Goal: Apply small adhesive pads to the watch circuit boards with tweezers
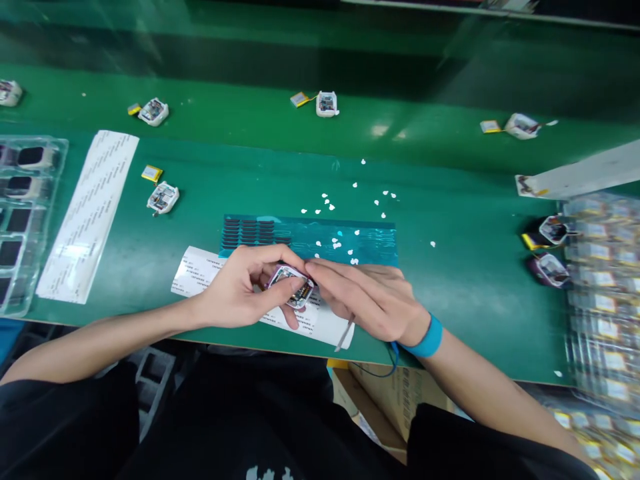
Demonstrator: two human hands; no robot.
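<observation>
My left hand [245, 287] grips an open smartwatch case [292, 288] with a pale rim, its circuit board facing up and my thumb across it. Against the right side of that case rest the fingertips of my right hand [367, 297]. A thin metal tool [344, 335], perhaps tweezers, pokes out below my right palm; its other end is hidden by the fingers. Under both hands lies a white printed sheet [193, 270]. Just beyond is a blue film strip [345, 235] carrying rows of black strips [250, 232], with small white round stickers [336, 243] scattered over it.
Opened watch cases with yellow-edged batteries sit along the green bench [465, 293], one at upper left [163, 198]. Two dark cases [550, 270] lie near stacked clear trays [605, 300] at right. Another tray [30, 220] and a long white sheet [90, 213] occupy the left.
</observation>
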